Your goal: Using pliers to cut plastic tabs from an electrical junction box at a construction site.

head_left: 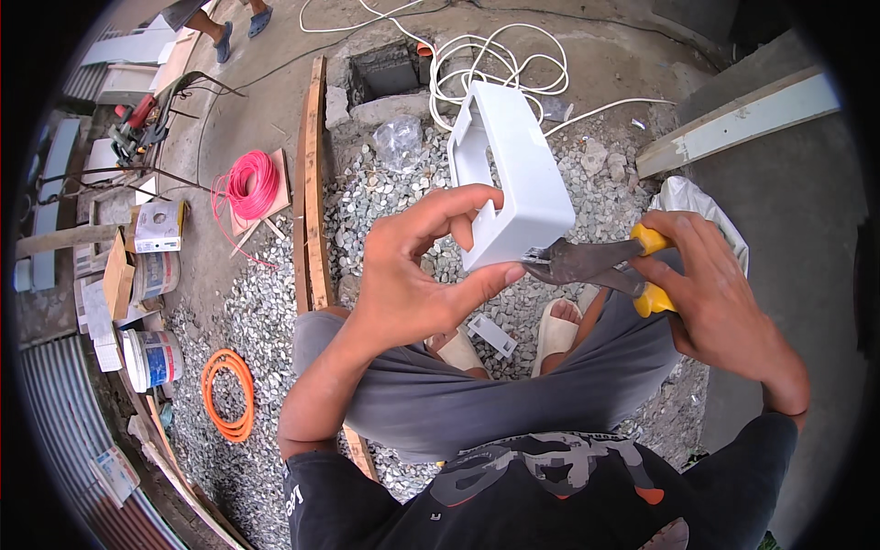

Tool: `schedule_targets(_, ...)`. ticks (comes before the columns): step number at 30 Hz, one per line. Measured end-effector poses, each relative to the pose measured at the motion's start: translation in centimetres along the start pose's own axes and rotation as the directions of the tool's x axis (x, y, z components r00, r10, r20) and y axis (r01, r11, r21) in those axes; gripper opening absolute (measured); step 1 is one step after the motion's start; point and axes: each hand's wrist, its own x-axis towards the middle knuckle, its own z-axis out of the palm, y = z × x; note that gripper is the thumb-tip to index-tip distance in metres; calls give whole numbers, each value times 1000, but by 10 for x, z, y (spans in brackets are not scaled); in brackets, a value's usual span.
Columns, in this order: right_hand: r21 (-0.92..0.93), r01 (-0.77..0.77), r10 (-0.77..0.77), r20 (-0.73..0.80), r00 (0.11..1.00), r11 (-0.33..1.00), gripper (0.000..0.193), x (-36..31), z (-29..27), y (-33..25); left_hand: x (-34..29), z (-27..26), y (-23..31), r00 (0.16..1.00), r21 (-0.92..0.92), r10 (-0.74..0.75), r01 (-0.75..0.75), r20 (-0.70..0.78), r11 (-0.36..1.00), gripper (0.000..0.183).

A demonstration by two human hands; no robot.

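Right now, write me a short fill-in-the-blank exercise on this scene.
The left grip holds a box coloured ____.
The right grip holds pliers whose handles are ____.
The coiled hose on the gravel is ____.
The pink coil lies to the box's ____ in this view.
Missing words: white; yellow; orange; left.

Black printed T-shirt (550, 504), grey trousers (513, 412)

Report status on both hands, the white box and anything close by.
Left hand gripping white plastic box. Right hand on yellow-handled pliers, jaws at box's lower edge. White cable looped beyond the box.
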Motion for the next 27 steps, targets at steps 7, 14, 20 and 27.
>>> schedule_targets(7,-110,4,-4,6,1000,994,40,1,1,0,-1,2,-2,999,73,24,-22,-28,997,52)
schedule_targets(14,-148,9,-5,25,1000,989,34,2,-6,1,-1,2,1,1000,74,-2,4,-31,997,52)
schedule_targets(20,-131,-17,22,35,999,991,35,0,-10,-1,1,2,0,998,68,57,-55,-24,996,51)
schedule_targets(27,-129,-2,-2,-27,1000,992,45,1,-8,0,2,-1,1,996,53,93,-93,-2,994,49)
